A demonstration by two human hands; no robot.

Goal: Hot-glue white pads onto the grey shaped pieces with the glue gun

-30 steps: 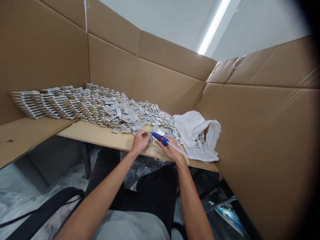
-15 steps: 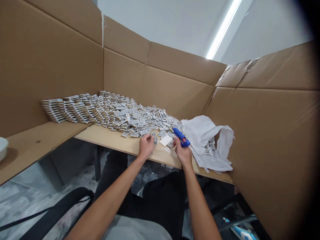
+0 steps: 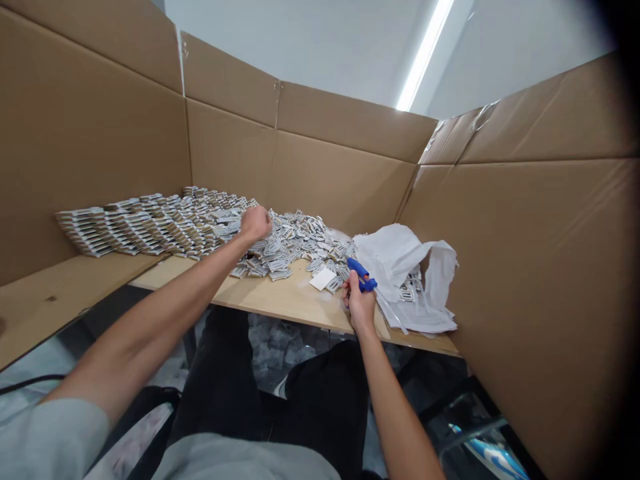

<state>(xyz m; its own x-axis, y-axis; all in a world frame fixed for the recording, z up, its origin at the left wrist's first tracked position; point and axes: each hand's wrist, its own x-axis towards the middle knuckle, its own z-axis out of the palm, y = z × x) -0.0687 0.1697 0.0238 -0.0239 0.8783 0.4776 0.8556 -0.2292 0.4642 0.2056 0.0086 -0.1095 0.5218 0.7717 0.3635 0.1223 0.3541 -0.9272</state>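
Observation:
My right hand (image 3: 358,303) is closed round a blue glue gun (image 3: 361,274) near the front edge of the wooden table (image 3: 280,300). My left hand (image 3: 255,223) is stretched out over the pile of small grey-white pieces (image 3: 280,243), fingers curled; what it holds, if anything, is hidden. Neat stacked rows of the same pieces (image 3: 130,223) run off to the left. A small white card (image 3: 323,278) lies flat on the table between my hands.
Cardboard walls (image 3: 525,267) enclose the table at the back, left and right. A crumpled white bag (image 3: 405,273) with loose pieces lies at the right end of the table. My dark-trousered legs are under the table edge.
My left hand has left the table's front edge and reached back-left onto the pile. The right hand with the glue gun has stayed roughly where it was.

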